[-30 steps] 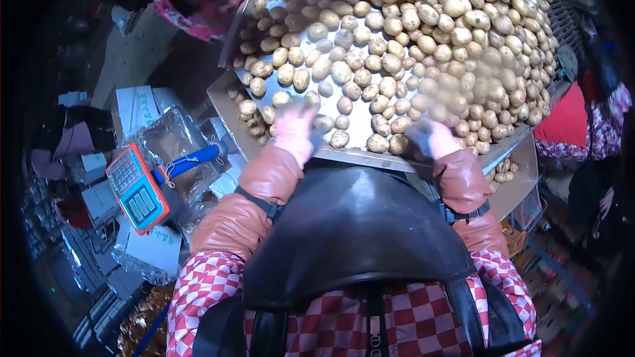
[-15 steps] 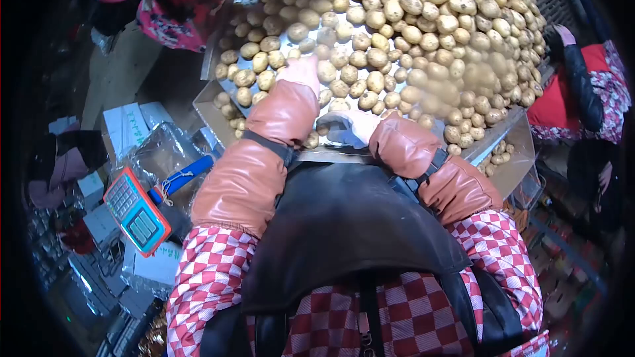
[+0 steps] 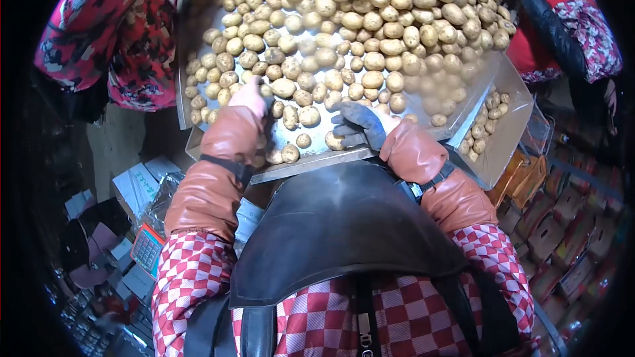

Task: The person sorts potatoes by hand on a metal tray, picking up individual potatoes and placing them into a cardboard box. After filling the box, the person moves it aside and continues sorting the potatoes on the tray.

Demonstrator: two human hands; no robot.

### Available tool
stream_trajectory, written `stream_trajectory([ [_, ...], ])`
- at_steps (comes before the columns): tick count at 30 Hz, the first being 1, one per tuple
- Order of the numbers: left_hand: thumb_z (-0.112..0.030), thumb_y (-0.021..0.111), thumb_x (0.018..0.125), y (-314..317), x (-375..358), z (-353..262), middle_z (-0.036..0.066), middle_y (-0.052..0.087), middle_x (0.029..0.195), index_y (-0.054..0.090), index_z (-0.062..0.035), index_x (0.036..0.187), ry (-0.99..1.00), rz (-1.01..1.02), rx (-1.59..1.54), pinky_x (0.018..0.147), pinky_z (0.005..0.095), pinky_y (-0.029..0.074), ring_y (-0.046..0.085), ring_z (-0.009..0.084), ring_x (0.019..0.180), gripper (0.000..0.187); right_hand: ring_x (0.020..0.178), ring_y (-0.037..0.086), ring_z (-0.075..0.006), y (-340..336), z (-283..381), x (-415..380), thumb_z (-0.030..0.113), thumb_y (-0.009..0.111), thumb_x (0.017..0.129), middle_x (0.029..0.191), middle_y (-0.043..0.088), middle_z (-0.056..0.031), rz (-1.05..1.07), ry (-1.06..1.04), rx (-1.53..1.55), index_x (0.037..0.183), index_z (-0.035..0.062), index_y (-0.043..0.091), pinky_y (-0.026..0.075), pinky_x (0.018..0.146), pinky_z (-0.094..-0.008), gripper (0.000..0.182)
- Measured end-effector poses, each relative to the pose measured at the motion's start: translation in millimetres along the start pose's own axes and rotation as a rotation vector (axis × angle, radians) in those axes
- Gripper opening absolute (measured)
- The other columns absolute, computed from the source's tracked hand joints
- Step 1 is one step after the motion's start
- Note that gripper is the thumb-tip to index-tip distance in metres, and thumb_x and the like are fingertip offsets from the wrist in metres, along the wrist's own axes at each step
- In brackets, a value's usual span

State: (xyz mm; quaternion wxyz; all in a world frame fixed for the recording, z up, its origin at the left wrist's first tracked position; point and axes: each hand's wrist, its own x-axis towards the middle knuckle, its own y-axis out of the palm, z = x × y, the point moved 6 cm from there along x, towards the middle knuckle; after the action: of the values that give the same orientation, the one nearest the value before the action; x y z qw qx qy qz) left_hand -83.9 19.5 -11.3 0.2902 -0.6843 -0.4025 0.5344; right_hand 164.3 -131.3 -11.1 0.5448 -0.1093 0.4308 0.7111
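A metal tray lies ahead of me, potatoes spread over its near part and heaped at the far right — more sit in a box at right. My left hand reaches among the potatoes. My gloved right hand is apart from it, fingers curled by a potato near the front edge — I can't tell if either grips. Two people in floral clothes flank the tray.

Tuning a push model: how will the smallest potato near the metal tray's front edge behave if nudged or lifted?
The smallest potato is rounded, on the smooth-looking tray, so probably rolls at a light push. Smaller than its neighbours, likely lighter too. Looks solid, so should stay firm when pinched.
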Motion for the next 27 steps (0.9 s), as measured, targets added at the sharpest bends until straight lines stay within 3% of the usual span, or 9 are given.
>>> stream_trajectory([
  [2,-0.034,0.078,0.081,-16.8,-23.3,-13.4,0.018,0.070,0.109,0.055,-0.0138,0.130,-0.235,0.074,-0.376,0.089,0.0398,0.053,0.068,0.0310,0.102,0.057,0.119,0.055,-0.0254,-0.7,3.2,-8.0,0.052,0.055,0.097,0.137,0.050,-0.0132,0.037,0.015,0.003,0.148,0.0126,0.040,0.051,0.097,-0.0400,0.066],
  [5,-0.035,0.076,0.086,6.9,-41.4,-84.3,0.016,0.071,0.107,0.062,-0.0097,0.124,0.263,0.139,-0.380,0.085,0.0358,0.053,0.069,0.0269,0.098,0.048,0.124,0.054,-0.0282,-13.8,-10.8,-3.2,0.047,0.063,0.093,0.141,0.051,-0.0092,0.057,-0.054,0.396,0.155,0.0271,0.026,0.046,0.102,-0.0472,0.075],
  [8,-0.035,0.069,0.091,22.7,-25.7,-125.3,0.016,0.070,0.109,0.064,-0.0060,0.120,0.514,-0.030,-0.410,0.087,0.0374,0.052,0.067,0.0315,0.099,0.041,0.092,0.064,-0.0191,-41.4,-0.2,-5.1,0.038,0.067,0.091,0.129,0.058,-0.0070,-0.100,-0.433,-0.327,0.142,0.0188,0.048,0.055,0.077,-0.0342,0.058],
  [11,-0.035,0.071,0.086,18.5,-20.9,-114.2,0.015,0.058,0.131,0.060,-0.0118,0.128,0.713,-0.301,-0.009,0.106,0.0474,0.039,0.051,0.0365,0.125,0.049,0.067,0.055,-0.0125,-121.0,12.2,-48.9,0.022,0.061,0.093,0.098,0.066,-0.0073,-0.224,-0.262,0.293,0.119,0.0144,0.061,0.042,0.051,-0.0260,0.026],
  [14,-0.033,0.072,0.084,27.4,-31.8,-64.5,0.016,0.050,0.140,0.053,-0.0179,0.137,0.717,-0.290,0.181,0.111,0.0508,0.035,0.043,0.0385,0.133,0.058,0.051,0.052,-0.0126,-222.8,25.4,-145.0,0.016,0.073,0.086,0.087,0.067,-0.0068,-0.889,-0.476,0.029,0.120,0.0121,0.061,0.043,0.043,-0.0317,0.036],
  [18,-0.025,0.074,0.082,38.5,-40.6,-31.0,0.017,0.051,0.137,0.052,-0.0175,0.136,0.465,-0.267,-0.097,0.109,0.0474,0.038,0.046,0.0356,0.131,0.059,0.116,0.060,-0.0378,-220.0,76.3,-203.8,0.020,0.079,0.078,0.122,0.064,-0.0202,-1.547,-0.319,-1.396,0.133,0.0087,0.057,0.046,0.103,-0.0408,0.060],
  [20,-0.026,0.075,0.081,47.3,-47.2,-30.3,0.018,0.051,0.137,0.049,-0.0153,0.139,0.385,-0.297,-0.159,0.110,0.0471,0.038,0.046,0.0354,0.131,0.064,0.121,0.056,-0.0361,-238.7,50.1,-119.8,0.025,0.080,0.076,0.133,0.057,-0.0199,-0.847,-0.563,-0.122,0.136,0.0109,0.054,0.042,0.107,-0.0428,0.067],
  [22,-0.028,0.074,0.081,56.7,-43.8,-33.1,0.019,0.049,0.139,0.046,-0.0102,0.140,0.359,-0.297,-0.232,0.112,0.0485,0.036,0.043,0.0394,0.132,0.068,0.130,0.046,-0.0417,-107.8,90.7,-72.9,0.023,0.078,0.076,0.144,0.046,-0.0236,-0.967,-0.224,-1.549,0.138,0.0120,0.053,0.038,0.110,-0.0473,0.067],
  [27,-0.030,0.072,0.084,55.8,-70.0,-20.7,0.021,0.043,0.145,0.052,-0.0132,0.135,0.419,-0.312,-0.033,0.110,0.0509,0.036,0.045,0.0426,0.129,0.057,0.135,0.040,-0.0472,-37.8,29.9,-19.6,0.023,0.069,0.086,0.147,0.041,-0.0274,-0.401,-0.515,-1.664,0.138,0.0155,0.054,0.037,0.111,-0.0474,0.054],
])
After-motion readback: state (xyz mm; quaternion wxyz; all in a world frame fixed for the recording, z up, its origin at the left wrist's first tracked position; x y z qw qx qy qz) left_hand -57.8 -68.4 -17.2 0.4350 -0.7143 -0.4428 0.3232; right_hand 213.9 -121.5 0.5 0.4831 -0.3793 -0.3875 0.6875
